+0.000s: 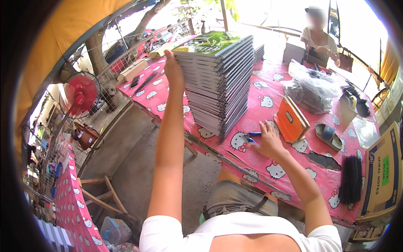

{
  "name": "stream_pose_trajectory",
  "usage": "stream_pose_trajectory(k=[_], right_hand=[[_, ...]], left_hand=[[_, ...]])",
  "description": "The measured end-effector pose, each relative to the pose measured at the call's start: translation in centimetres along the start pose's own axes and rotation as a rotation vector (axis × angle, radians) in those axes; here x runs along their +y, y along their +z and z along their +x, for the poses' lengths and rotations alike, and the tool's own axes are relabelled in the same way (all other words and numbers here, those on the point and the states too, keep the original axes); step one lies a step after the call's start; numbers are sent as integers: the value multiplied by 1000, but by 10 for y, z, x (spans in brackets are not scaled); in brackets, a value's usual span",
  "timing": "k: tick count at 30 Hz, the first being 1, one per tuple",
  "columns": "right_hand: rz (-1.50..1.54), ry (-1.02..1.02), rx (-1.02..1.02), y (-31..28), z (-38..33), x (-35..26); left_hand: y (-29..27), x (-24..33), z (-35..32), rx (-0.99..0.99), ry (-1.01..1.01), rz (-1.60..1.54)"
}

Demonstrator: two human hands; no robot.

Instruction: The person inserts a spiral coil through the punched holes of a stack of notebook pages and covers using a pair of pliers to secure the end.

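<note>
The left hand [173, 69] lies flat, fingers open, against the upper left side of a tall stack of spiral notebooks [218, 80] standing on the pink table [268, 101]. The right hand [268, 140] rests on the table just right of the stack, fingers closed on a blue pen [253, 137]. An orange notebook [291, 119] leans nearby.

The person's left arm rises almost straight up the middle-left of the frame, elbow nearly locked, and the left hand [173, 70] stands in the upper centre with fingers extended and pressed flat together, pointing up. The right arm reaches from the lower right toward the centre, bent a little at the elbow. The right hand [268, 140] lies palm down just right of centre, fingers curled loosely forward and knuckles up.
</note>
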State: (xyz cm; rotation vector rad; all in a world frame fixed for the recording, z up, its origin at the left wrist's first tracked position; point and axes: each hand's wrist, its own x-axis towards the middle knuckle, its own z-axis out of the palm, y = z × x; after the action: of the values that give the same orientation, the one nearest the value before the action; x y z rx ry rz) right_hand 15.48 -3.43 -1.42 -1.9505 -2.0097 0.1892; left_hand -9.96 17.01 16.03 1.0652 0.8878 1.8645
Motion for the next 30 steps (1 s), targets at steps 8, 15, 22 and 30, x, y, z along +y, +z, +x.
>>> stream_pose_trajectory(k=[8, 15, 22, 30], right_hand=[[-100, -71, -23, 35, -2, 24], [295, 144, 47, -4, 23, 41], [373, -306, 330, -159, 51, -28], [70, -552, 430, -203, 78, -63]], left_hand=[[1, -5, -8, -67, 124, 57], [-6, 17, -18, 178, 472, 187], [39, 63, -134, -297, 547, 424], [45, 51, -124, -286, 688, 537]])
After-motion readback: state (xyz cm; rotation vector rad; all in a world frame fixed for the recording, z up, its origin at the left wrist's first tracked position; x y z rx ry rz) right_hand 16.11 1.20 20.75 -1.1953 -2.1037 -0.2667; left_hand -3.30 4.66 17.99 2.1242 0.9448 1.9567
